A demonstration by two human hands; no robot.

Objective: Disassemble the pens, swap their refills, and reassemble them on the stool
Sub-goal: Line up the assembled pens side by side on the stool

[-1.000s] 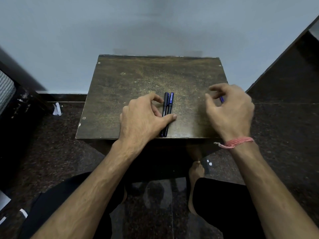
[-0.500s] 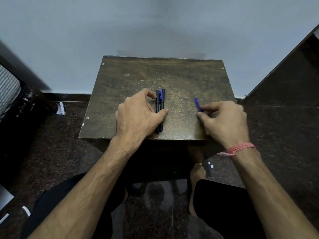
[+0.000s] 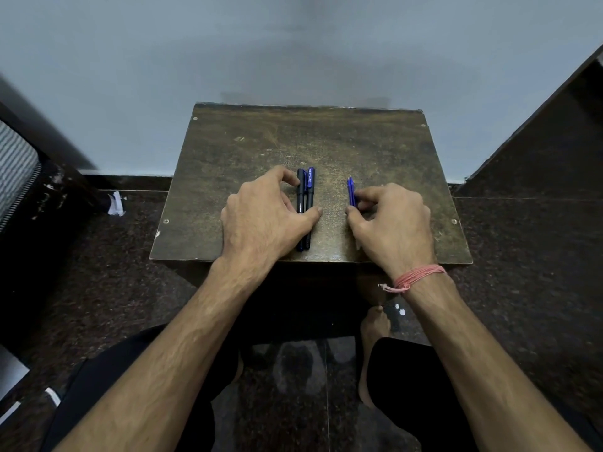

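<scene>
Two capped pens lie side by side on the brown wooden stool [image 3: 248, 148], pointing away from me: a black pen [image 3: 300, 194] on the left and a pen with a blue cap [image 3: 310, 184] touching it on the right. My left hand [image 3: 261, 216] rests over them, index fingertip at the black pen's cap, thumb pressed across both barrels. To the right lie thin blue pieces [image 3: 351, 190], which look like two refills. My right hand [image 3: 388, 220] pinches their near end between thumb and fingers; the rest is hidden under the hand.
The stool stands against a pale wall [image 3: 293, 53] on a dark speckled floor [image 3: 522, 256]. Dark furniture [image 3: 554, 132] rises at the right and a dark object [image 3: 49, 190] at the left. My knees and a bare foot [image 3: 375, 324] are below the stool's front edge.
My right hand has come down and leftward, from raised above the stool's right side to resting on it with the blue pieces. My left hand stays on the two pens.
</scene>
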